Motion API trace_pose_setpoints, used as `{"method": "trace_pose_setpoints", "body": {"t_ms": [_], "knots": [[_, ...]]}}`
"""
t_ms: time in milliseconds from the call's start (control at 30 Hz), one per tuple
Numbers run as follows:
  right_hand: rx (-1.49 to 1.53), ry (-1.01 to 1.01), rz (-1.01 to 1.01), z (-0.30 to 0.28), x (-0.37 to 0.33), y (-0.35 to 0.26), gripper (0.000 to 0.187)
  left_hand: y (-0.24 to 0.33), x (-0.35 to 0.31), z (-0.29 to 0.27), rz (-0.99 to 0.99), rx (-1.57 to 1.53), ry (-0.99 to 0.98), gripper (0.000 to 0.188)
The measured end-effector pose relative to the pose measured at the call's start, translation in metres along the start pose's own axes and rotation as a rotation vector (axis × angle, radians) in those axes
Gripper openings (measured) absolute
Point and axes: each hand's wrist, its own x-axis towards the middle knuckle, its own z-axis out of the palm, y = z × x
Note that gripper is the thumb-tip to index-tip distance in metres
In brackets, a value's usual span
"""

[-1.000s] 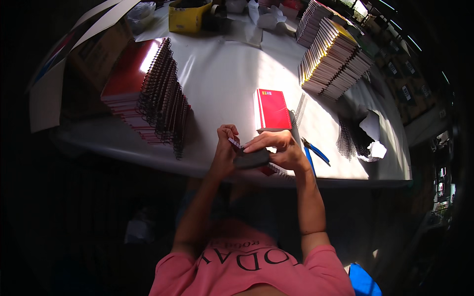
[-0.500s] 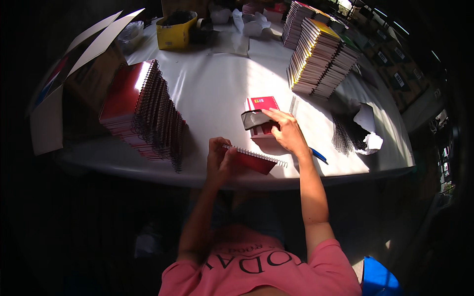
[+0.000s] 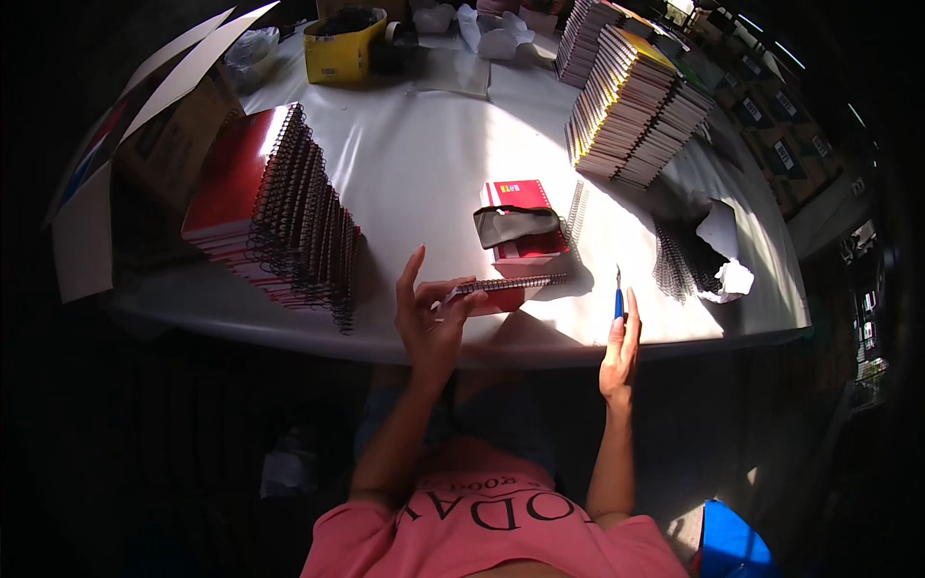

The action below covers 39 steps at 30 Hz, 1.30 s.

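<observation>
My left hand (image 3: 431, 323) grips a small red notebook (image 3: 501, 301) by its left end, its wire spiral (image 3: 515, 283) along the upper edge. The index finger of that hand points up and away. Off to the right, my right hand (image 3: 620, 356) is closed around blue-handled pliers (image 3: 619, 302), their thin metal tip pointing away from me. Just beyond the held notebook lies a pile of red note pads (image 3: 517, 193) with a dark grey strip (image 3: 518, 227) across it. A loose wire coil (image 3: 576, 212) is beside that pile.
A tall stack of red spiral notebooks (image 3: 236, 178) stands at left, near an open cardboard box (image 3: 178, 125). Yellow-topped notebook stacks (image 3: 621, 106) rise at back right. Several dark wire coils (image 3: 670, 262) lie by crumpled white paper (image 3: 735, 278). A yellow box (image 3: 337, 56) sits at the back.
My right hand has left the grey strip on the pile, moved right and toward me, and taken up the blue pliers. The notebook in my left hand has shifted slightly and its spiral is now nearly level.
</observation>
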Motion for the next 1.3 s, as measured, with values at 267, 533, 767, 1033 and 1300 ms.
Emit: {"method": "trace_pose_setpoints", "body": {"t_ms": [267, 533, 767, 1033, 1300], "knots": [[-0.063, -0.22, -0.381, 0.009, -0.015, -0.122, 0.039, 0.017, -0.004, 0.005, 0.353, 0.338, 0.002, 0.08], [0.047, -0.305, -0.305, 0.01, -0.015, -0.129, 0.037, 0.021, -0.007, 0.005, 0.389, 0.343, 0.026, 0.072], [1.612, -0.98, 0.492, 0.018, -0.021, -0.097, 0.047, 0.005, -0.012, -0.004, 0.505, 0.415, -0.028, 0.076], [0.363, -0.166, -0.009, -0.007, -0.008, -0.054, 0.045, 0.03, 0.003, -0.001, -0.016, -0.043, 0.213, 0.074], [-0.481, -0.126, 0.105, 0.004, 0.027, -0.002, 0.048, 0.044, 0.008, -0.006, -0.098, -0.299, 0.097, 0.043]]}}
